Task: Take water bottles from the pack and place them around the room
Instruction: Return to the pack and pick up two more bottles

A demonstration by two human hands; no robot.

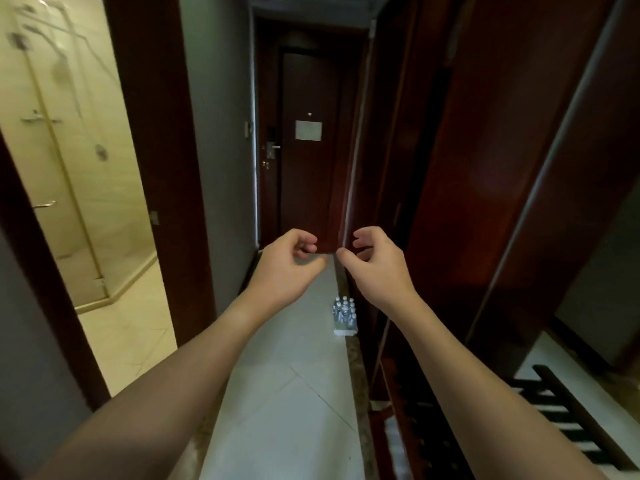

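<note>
A pack of water bottles (pixel 345 316) with white caps stands on the pale tiled hallway floor (pixel 294 375), close to the right-hand wall. Both of my arms reach forward above the floor. My left hand (pixel 289 263) is held up with fingers loosely curled and holds nothing. My right hand (pixel 375 261) mirrors it, fingers curled and apart, also holding nothing. Both hands are well above and short of the pack, with no contact.
A dark wooden entrance door (pixel 308 150) closes the hallway's far end. On the left an open doorway shows a bathroom with a glass shower (pixel 69 168). Dark wood wardrobe panels (pixel 485 168) line the right side, with a slatted luggage rack (pixel 571 417) at lower right.
</note>
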